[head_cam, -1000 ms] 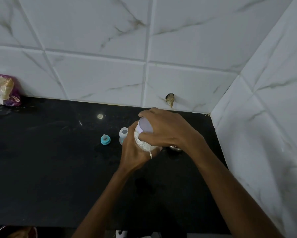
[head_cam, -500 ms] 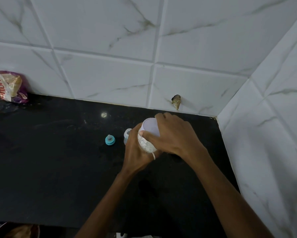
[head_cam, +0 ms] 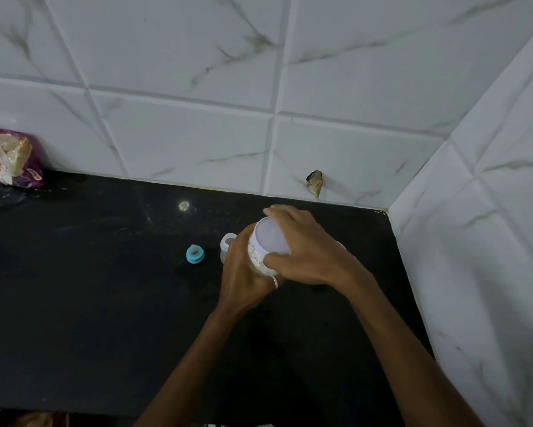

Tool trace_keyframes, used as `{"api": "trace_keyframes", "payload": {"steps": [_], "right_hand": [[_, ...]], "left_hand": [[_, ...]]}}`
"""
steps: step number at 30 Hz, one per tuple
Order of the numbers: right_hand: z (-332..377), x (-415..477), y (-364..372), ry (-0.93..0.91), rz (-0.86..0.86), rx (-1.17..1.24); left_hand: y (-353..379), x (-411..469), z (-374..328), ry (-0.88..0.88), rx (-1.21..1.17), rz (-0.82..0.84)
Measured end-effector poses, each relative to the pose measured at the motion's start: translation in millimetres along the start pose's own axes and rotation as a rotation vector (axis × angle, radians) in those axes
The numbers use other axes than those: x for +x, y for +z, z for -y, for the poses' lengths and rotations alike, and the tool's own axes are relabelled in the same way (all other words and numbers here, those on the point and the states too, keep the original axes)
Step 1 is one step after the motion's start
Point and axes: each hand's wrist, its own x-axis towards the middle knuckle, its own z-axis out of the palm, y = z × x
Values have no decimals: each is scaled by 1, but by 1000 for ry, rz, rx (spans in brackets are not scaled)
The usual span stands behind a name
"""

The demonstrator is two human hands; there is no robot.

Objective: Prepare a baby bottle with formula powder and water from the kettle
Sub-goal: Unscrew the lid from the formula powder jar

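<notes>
White marble-look tiles wrap the corner, and a black table fills the lower frame. Centre frame, both hands are on a white jar: the left hand is wrapped around its body, the right hand is closed over the lid rim. The jar tilts, long axis leaning toward the upper left, lid facing up at the camera. Just left of it stands a small clear bottle, mouth up, uncapped. Its blue teat cap sits near it, further left. A snack bag lies at the far left edge.
</notes>
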Motion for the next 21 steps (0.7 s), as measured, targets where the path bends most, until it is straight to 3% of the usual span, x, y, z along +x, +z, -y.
{"api": "trace_keyframes", "payload": {"steps": [1,2,3,4,5,6,7,9,11,13,14,15,17,18,21], "right_hand": [[-3,-1,-1,15,-34,29],[-5,-1,1,49,-103,3],[-4,0,4,103,-179,-65],[-2,2,7,164,-229,-141],[1,4,10,210,-242,-196],[3,7,14,225,-244,-224],[4,8,17,207,-253,-224],[2,9,21,137,-231,-155],[-4,8,18,52,-150,-46],[-10,4,13,-22,-121,66],[-13,3,10,-35,-131,112],[-18,3,9,-29,-149,150],[-28,2,11,25,-195,194],[-33,2,15,58,-216,205],[-48,-1,34,126,-261,209]], "left_hand": [[4,7,-19,-235,153,-83],[4,16,-29,-288,302,-50],[-1,17,-20,-184,357,2],[-17,9,0,46,406,82],[-33,-24,18,215,282,230],[-27,-32,17,351,274,259],[-16,-32,3,402,358,155],[-16,-18,8,296,342,96],[-7,15,-4,-176,256,-99],[24,31,-27,-353,351,-151],[17,29,-19,-307,455,-77],[-4,19,5,-123,542,-41],[-19,-3,26,335,454,141],[-17,-8,29,478,476,158],[-22,4,53,624,381,172]]}}
